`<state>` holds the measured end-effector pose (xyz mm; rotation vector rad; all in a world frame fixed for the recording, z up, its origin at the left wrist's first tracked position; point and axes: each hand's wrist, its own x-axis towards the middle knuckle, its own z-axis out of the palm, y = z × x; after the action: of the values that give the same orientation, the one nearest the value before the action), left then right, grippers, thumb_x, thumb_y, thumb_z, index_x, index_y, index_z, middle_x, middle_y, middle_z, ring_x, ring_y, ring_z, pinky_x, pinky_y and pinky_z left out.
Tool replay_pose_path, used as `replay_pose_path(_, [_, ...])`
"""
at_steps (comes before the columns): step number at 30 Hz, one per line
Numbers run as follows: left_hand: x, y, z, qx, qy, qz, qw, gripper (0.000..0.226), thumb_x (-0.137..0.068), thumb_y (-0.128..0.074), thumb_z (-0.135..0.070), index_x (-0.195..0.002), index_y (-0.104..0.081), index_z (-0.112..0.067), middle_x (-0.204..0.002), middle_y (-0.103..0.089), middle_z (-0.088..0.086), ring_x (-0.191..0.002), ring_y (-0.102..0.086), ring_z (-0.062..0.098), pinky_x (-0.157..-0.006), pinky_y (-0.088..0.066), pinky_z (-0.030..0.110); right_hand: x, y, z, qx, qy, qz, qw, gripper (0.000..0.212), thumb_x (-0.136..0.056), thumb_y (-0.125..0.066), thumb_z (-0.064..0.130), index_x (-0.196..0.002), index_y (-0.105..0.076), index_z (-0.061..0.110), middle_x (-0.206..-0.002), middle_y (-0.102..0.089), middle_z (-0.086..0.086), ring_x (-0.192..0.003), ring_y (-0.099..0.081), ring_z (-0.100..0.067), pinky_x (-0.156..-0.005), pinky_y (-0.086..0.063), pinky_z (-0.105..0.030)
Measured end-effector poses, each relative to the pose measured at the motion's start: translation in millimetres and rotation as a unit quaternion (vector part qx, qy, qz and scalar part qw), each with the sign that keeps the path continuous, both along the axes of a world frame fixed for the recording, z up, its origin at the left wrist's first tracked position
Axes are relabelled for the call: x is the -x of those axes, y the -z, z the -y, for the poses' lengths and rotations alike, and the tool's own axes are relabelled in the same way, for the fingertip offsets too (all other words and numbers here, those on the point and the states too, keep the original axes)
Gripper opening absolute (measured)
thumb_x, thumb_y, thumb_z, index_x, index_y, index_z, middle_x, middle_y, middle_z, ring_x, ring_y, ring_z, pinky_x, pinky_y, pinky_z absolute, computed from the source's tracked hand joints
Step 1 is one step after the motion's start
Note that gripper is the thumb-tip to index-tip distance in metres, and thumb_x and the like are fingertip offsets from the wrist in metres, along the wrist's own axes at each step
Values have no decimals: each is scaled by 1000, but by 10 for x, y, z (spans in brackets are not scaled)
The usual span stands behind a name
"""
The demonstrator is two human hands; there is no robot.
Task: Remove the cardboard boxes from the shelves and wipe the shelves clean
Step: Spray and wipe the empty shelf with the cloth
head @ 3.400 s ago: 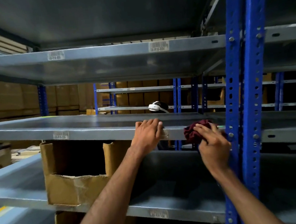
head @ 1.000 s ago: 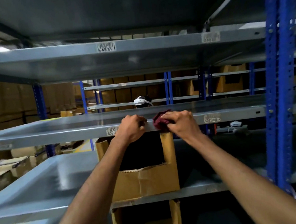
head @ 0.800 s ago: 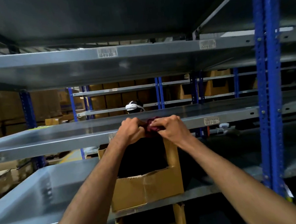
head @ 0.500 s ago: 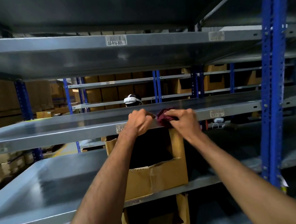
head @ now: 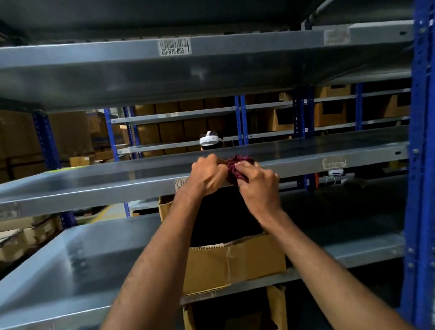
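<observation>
A bunched dark red cloth (head: pixel 236 167) sits at the front edge of the grey metal shelf (head: pixel 80 187) at chest height. My left hand (head: pixel 207 176) and my right hand (head: pixel 259 187) both grip it with curled fingers, close together. Below them an open cardboard box (head: pixel 231 262) stands on the lower shelf (head: pixel 63 280), its inside dark. Another open cardboard box (head: pixel 273 316) stands under it on the shelf below.
A blue perforated upright (head: pixel 427 144) stands at the right. The shelf above (head: pixel 122 67) carries a barcode label. Behind the rack are more shelving, stacked cartons and a person wearing a white headset (head: pixel 210 140). Cartons (head: pixel 13 237) lie low at the left.
My right hand slid the cloth left along the shelf edge from the blue upright. My left hand closed on the cloth, and both hands now hold it together above the box.
</observation>
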<state>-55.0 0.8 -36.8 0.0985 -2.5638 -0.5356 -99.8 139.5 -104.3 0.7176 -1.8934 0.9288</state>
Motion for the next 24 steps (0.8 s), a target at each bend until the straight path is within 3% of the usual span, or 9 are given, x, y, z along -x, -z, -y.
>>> replay_pose_path(3, [-177, -133, 190, 10, 62, 38, 997, 49, -84, -45, -28, -125, -68, -14, -129, -64, 4, -108, -61, 20, -92, -51, 34, 62, -69, -181, -40, -39, -16, 998, 35, -86, -74, 12, -120, -71, 20, -119, -72, -1, -104, -70, -18, -100, -53, -33])
replay_pose_path(5, [-324, -198, 445, -7, 82, 14, 997, 42, -91, -47, -6, -126, -68, -16, -131, -63, -2, -116, -60, 13, -102, -49, 34, 154, -125, -390, -48, -35, 7, 998, 38, -86, -74, 9, -123, -69, 18, -122, -70, -3, -107, -69, -17, -102, -47, -21])
replay_pose_path(6, [-376, -202, 631, -19, 71, -17, 997, 41, -92, -47, -4, -125, -68, -17, -132, -63, -1, -118, -60, 13, -104, -49, 37, 207, -148, -465, -31, -22, 20, 999, 39, -86, -73, 8, -123, -69, 18, -122, -70, -4, -104, -70, -18, -97, -44, -14])
replay_pose_path(8, [-502, -132, 976, -9, 15, -64, 998, 36, -94, -47, -18, -122, -70, -18, -129, -67, 3, -114, -63, 14, -99, -53, 37, 267, -148, -467, 0, 7, 35, 999, 38, -87, -73, 8, -123, -69, 18, -120, -71, -4, -101, -71, -18, -94, -43, -12])
replay_pose_path(11, [-585, 78, 1145, 52, -51, -32, 997, 48, -91, -38, -38, -125, -68, -26, -120, -70, 6, -96, -65, 15, -76, -51, 24, 140, -64, -135, -29, -13, -10, 999, 37, -88, -69, 7, -123, -69, 19, -118, -72, -4, -100, -70, -20, -98, -54, -32])
replay_pose_path(15, [-574, 133, 1100, 64, -51, -52, 995, 57, -85, -32, -39, -127, -68, -28, -111, -70, 5, -79, -58, 14, -55, -40, 20, -78, -33, 251, -85, -68, -57, 992, 33, -89, -70, 8, -120, -71, 18, -120, -72, -4, -105, -69, -21, -100, -52, -32])
replay_pose_path(17, [-584, 132, 1137, 66, -56, -44, 995, 57, -85, -31, -42, -129, -66, -29, -110, -71, 6, -79, -60, 15, -56, -45, 24, -43, -57, 185, -67, -72, -38, 994, 35, -86, -74, 10, -120, -71, 20, -120, -71, -2, -110, -68, -20, -104, -49, -33])
replay_pose_path(21, [-556, 169, 1214, 101, -67, -80, 989, 59, -81, -31, -41, -124, -70, -30, -106, -74, 11, -88, -68, 29, -74, -56, 37, 53, 113, 62, 48, -47, -36, 997, 40, -78, -77, 1, -113, -75, 20, -114, -73, 1, -110, -68, -15, -99, -54, -38])
replay_pose_path(24, [-529, 183, 1235, 108, -44, -98, 988, 58, -81, -31, -40, -119, -72, -24, -101, -74, 12, -82, -66, 27, -71, -57, 39, -120, 173, 381, 71, -3, -49, 996, 41, -76, -76, -5, -113, -75, 14, -114, -73, -3, -107, -70, -19, -95, -56, -39])
